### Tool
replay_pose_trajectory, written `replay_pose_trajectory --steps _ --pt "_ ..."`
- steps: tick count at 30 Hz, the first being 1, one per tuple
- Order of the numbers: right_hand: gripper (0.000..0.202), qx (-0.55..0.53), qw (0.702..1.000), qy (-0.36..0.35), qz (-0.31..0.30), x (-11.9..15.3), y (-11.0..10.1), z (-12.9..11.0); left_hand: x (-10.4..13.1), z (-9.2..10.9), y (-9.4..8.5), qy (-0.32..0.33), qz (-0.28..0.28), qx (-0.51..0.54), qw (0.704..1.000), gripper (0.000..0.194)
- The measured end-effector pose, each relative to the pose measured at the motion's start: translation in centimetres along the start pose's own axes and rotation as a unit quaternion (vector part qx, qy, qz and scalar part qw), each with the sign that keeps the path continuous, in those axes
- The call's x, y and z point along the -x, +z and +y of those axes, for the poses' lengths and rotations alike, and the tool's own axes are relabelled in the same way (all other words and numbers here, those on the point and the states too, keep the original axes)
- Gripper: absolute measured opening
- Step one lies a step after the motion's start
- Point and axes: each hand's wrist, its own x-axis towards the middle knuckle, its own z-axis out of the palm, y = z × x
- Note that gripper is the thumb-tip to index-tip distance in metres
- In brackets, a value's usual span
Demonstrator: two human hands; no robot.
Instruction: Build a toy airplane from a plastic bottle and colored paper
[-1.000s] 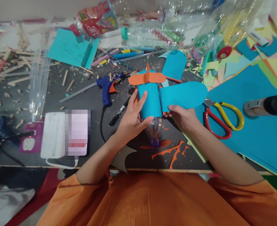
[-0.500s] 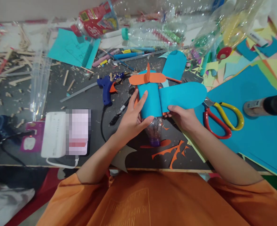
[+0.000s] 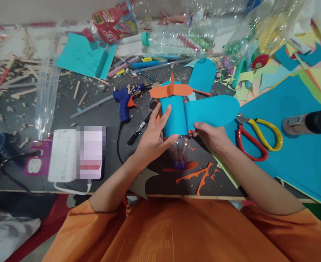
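In front of me is a toy plane (image 3: 173,118) made from a clear plastic bottle wrapped in blue paper, its purple cap (image 3: 179,165) towards me. Orange fin pieces (image 3: 171,91) stand at its far end. My left hand (image 3: 156,133) grips the wrapped body from the left, fingers spread over the blue paper and thumb low on it. A rounded blue paper wing (image 3: 213,111) sticks out to the right. My right hand (image 3: 208,134) pinches that wing's near edge, thumb on top and fingers mostly hidden beneath.
A blue glue gun (image 3: 124,103) and a black cutter (image 3: 138,129) lie to the left, a phone (image 3: 92,153) beyond. Scissors (image 3: 251,140) and a dark-capped bottle (image 3: 308,123) are at right. Orange scraps (image 3: 201,178) lie near the table edge; plastic bottles (image 3: 173,40) line the back.
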Motion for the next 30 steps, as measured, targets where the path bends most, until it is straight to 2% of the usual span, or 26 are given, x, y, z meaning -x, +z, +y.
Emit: replay_pose_trajectory --steps 5,9,16,30 --pt "0.034 0.018 1.0 -0.02 -0.001 -0.1 0.1 0.4 0.0 -0.1 0.0 0.004 -0.001 -0.002 1.0 0.079" --pt "0.044 0.034 0.997 -0.037 0.053 -0.3 0.7 0.7 0.0 0.1 0.1 -0.008 -0.006 0.006 1.0 0.08" --pt "0.047 0.071 0.988 -0.062 0.125 -0.4 1.6 1.2 -0.1 0.1 0.1 -0.006 -0.009 0.005 1.0 0.079" --pt "0.05 0.085 0.987 -0.037 0.134 -0.6 1.6 1.6 -0.3 -0.1 0.2 -0.006 -0.007 0.005 1.0 0.081"
